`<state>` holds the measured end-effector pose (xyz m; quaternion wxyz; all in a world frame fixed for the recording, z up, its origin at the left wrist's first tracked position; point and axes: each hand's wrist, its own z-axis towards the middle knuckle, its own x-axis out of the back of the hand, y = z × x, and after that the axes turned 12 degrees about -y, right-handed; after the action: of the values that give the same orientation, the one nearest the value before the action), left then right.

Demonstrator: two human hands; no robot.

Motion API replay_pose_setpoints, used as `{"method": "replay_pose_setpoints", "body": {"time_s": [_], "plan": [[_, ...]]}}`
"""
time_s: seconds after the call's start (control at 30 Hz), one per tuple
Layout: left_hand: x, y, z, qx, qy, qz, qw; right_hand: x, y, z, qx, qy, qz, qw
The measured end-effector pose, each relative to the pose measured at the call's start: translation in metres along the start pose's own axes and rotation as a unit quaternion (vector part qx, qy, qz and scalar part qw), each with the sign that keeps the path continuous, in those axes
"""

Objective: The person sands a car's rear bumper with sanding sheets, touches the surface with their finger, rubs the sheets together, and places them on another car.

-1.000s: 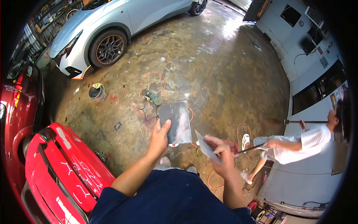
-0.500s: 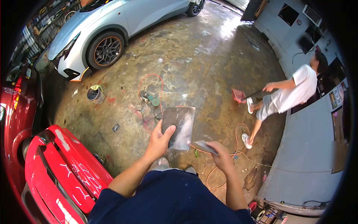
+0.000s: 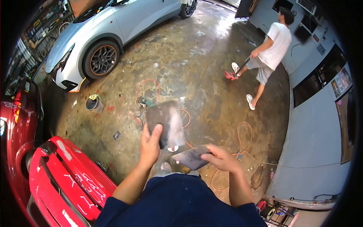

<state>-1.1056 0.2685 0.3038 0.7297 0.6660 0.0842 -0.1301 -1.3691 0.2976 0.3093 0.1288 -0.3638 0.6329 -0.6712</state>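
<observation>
My left hand (image 3: 150,147) grips a flat rectangular mixing board (image 3: 162,119), thumb on top, held out above the floor. The board is dark grey with a pale smeared patch on its right side, and it is blurred by motion. My right hand (image 3: 224,160) pinches a wide, flat putty spreader (image 3: 192,157), with its grey face turned up. A small pinkish blob sits at the spreader's left corner. Spreader and board are apart, the spreader lower and to the right. The fingers beneath both things are mostly hidden.
At lower left stands a red bumper (image 3: 81,170) with pale patches, near a red car (image 3: 20,140). A silver car (image 3: 132,20) is parked behind a bucket (image 3: 94,104). A green power tool (image 3: 145,101) and orange hose (image 3: 242,132) lie on the floor. A person (image 3: 278,45) holds a dustpan (image 3: 230,75).
My left hand has shifted left with the board. My right hand has turned the spreader so its broad face shows, its tip now further left. The other person has walked farther off with the dustpan.
</observation>
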Motion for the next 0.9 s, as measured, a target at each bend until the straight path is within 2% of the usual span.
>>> {"method": "replay_pose_setpoints", "body": {"time_s": [0.03, 0.1, 0.13, 0.17, 0.2, 0.27, 0.3, 0.37, 0.43, 0.47, 0.5, 0.53, 0.6, 0.63, 0.7, 0.73, 0.8, 0.9], "plan": [[0.000, -0.002, 0.001, -0.022, 0.029, -0.006, 0.999, 0.005, 0.014, -0.006, -0.015, 0.022, 0.104, 0.994], [0.011, -0.019, -0.001, -0.019, 0.072, -0.049, 0.996, 0.025, 0.087, -0.021, -0.044, 0.068, 0.305, 0.949], [0.015, -0.026, -0.003, -0.017, 0.092, -0.071, 0.993, 0.028, 0.150, -0.029, -0.267, 0.126, 0.015, 0.955], [0.016, -0.030, -0.010, -0.007, 0.109, -0.068, 0.992, 0.025, 0.215, -0.045, -0.454, 0.166, -0.279, 0.830], [0.017, -0.033, -0.023, 0.019, 0.140, -0.076, 0.987, 0.004, 0.249, -0.084, -0.468, 0.208, -0.246, 0.823], [0.020, -0.040, -0.034, 0.044, 0.208, -0.100, 0.972, -0.032, 0.275, -0.153, -0.510, 0.246, -0.166, 0.808], [0.026, -0.045, -0.043, 0.058, 0.179, -0.059, 0.980, -0.049, 0.286, -0.187, -0.528, 0.267, -0.127, 0.796], [0.033, -0.066, -0.068, 0.115, 0.095, 0.025, 0.988, -0.085, 0.326, -0.250, -0.562, 0.235, -0.131, 0.782], [0.022, -0.089, -0.076, 0.150, 0.050, 0.053, 0.986, -0.097, 0.393, -0.281, -0.540, 0.311, -0.137, 0.770], [0.018, -0.095, -0.080, 0.169, 0.026, 0.072, 0.983, -0.111, 0.406, -0.294, -0.531, 0.347, -0.136, 0.761], [0.010, -0.102, -0.083, 0.201, 0.011, 0.086, 0.976, -0.110, 0.403, -0.285, -0.466, 0.403, 0.022, 0.788], [0.027, -0.140, -0.086, 0.197, -0.031, 0.172, 0.965, -0.091, 0.395, -0.260, -0.381, 0.448, 0.174, 0.789], [-0.005, -0.124, -0.076, 0.284, -0.094, 0.144, 0.943, -0.057, 0.297, -0.185, -0.193, 0.511, 0.321, 0.774], [-0.022, -0.131, -0.073, 0.221, -0.098, 0.143, 0.960, -0.043, 0.263, -0.156, -0.111, 0.518, 0.400, 0.748], [-0.047, -0.145, -0.069, 0.101, -0.119, 0.191, 0.969, -0.020, 0.164, -0.107, 0.044, 0.447, 0.521, 0.726], [-0.056, -0.147, -0.067, 0.045, -0.133, 0.239, 0.961, -0.017, 0.143, -0.096, 0.046, 0.425, 0.538, 0.727], [-0.061, -0.146, -0.056, 0.211, -0.302, 0.197, 0.908, -0.014, 0.113, -0.080, 0.048, 0.375, 0.567, 0.732], [-0.102, -0.123, -0.050, 0.149, -0.356, 0.135, 0.913, -0.017, 0.075, -0.065, 0.058, 0.339, 0.587, 0.733]]}}
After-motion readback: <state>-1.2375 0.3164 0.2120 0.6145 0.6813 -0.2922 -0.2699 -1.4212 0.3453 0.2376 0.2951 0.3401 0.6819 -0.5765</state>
